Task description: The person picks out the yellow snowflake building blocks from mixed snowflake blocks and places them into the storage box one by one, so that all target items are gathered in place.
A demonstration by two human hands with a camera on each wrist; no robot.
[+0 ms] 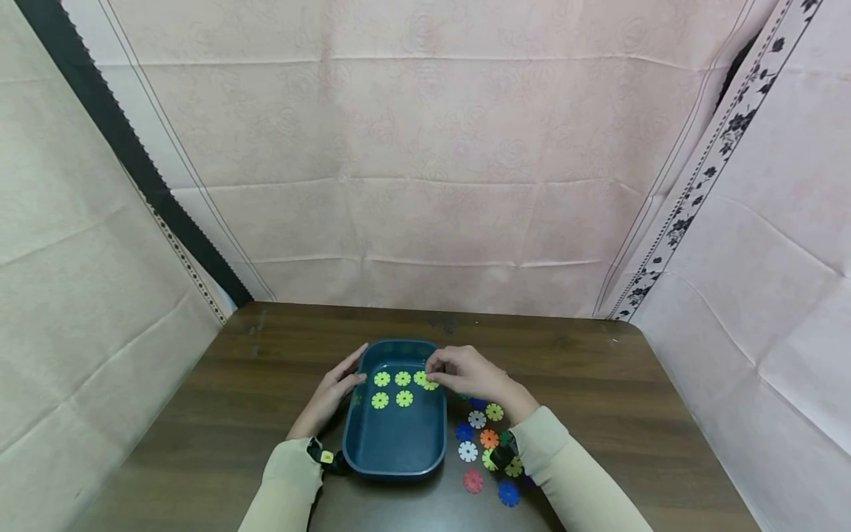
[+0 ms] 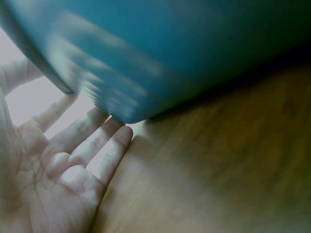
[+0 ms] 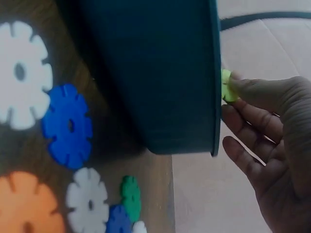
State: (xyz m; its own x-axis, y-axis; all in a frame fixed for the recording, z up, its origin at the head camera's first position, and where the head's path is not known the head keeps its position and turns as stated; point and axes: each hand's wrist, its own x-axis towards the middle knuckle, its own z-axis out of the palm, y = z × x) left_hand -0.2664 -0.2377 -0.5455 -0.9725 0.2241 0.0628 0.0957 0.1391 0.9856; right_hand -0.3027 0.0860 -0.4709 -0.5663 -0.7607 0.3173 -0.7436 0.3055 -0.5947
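A dark teal tray (image 1: 395,451) stands on the table, with several yellow-green notched discs (image 1: 404,398) laid in rows on its floor. Over the tray's right side, my right hand (image 1: 470,372) pinches a yellow-green notched disc (image 3: 227,86) between thumb and fingers; the right wrist view shows it just past the rim. My left hand (image 1: 330,393) rests against the tray's left side with extended fingers. In the left wrist view, the fingertips (image 2: 127,132) touch the tray's outer wall (image 2: 160,58), and the palm faces the camera.
Right of the tray lie loose notched discs in several colours, among them an orange disc (image 1: 489,439), a white disc (image 1: 467,451), a red disc (image 1: 473,482) and a blue disc (image 1: 508,493). Pale cloth (image 1: 425,185) hangs behind the wooden table (image 1: 266,414) and at both sides.
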